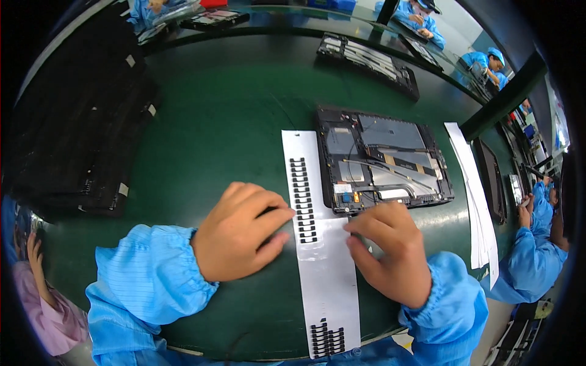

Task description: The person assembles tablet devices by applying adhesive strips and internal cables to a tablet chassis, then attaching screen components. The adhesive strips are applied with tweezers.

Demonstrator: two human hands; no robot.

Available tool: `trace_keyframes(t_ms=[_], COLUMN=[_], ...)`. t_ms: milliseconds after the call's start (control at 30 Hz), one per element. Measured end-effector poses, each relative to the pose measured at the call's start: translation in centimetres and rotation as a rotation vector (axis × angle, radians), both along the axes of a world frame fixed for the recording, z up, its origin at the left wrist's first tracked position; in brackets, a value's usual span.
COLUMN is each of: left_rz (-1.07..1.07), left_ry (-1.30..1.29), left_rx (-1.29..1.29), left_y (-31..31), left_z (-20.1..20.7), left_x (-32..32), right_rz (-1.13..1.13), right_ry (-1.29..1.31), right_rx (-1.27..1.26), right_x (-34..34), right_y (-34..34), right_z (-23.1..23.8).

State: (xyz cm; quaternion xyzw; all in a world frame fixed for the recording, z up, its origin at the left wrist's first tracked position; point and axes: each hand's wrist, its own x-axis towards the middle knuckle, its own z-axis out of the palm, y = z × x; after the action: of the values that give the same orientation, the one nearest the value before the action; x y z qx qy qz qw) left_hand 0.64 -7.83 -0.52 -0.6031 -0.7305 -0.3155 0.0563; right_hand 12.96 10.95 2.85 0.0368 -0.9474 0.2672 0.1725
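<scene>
A long white backing sheet [332, 274] lies on the green table. One column of small black stickers [304, 201] runs down its upper half, and more black pieces [326, 340] are clustered at its near end. At the sheet's left edge is my left hand [241, 235], its index fingertip beside the sticker column and its thumb apart from it. My right hand [390, 250] is bent at the right edge, index and thumb tips slightly apart, with nothing visible between them. Just beyond my right hand sits an opened tablet-like device [384, 158], showing grey panels, cables and boards.
A stack of black trays or casings [73, 122] stands at the left. Another opened device [366, 61] lies at the far side. White paper strips [473, 201] and a black frame [490, 180] are on the right. Co-workers in blue [531, 256] sit around the benches.
</scene>
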Motion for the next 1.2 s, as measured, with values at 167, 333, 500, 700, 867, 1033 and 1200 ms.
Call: trace_keyframes(t_ms=[167,333,500,700,867,1033,1200], left_rz=[-0.027,0.008,-0.011,-0.014,-0.006,0.029,-0.232], left_ry=[0.000,0.076,0.094,0.026,0.066,-0.012,0.066], left_rx=[-0.127,-0.124,-0.182,-0.272,-0.337,-0.304,-0.266], left_y=[0.2,0.2,0.3,0.8,1.3,0.9,8.6], left_z=[-0.4,-1.3,-1.4,-0.6,0.1,0.5,4.4], left_x=[1.3,1.1,0.8,0.7,1.0,0.7,2.3], right_rz=[-0.017,-0.059,-0.116,-0.134,-0.024,-0.146,-0.446], right_ry=[0.197,0.153,0.164,0.203,0.244,0.084,-0.038], right_rx=[0.343,0.338,0.336,0.242,-0.088,-0.283,-0.539], right_x=[-5.6,-6.8,-7.5,-8.0,-6.0,0.8,5.2], right_y=[-1.5,-1.7,-2.0,-1.7,-0.1,9.1,16.7], right_z=[-1.5,-2.6,-2.8,-3.9,-1.9,-0.1,-0.1])
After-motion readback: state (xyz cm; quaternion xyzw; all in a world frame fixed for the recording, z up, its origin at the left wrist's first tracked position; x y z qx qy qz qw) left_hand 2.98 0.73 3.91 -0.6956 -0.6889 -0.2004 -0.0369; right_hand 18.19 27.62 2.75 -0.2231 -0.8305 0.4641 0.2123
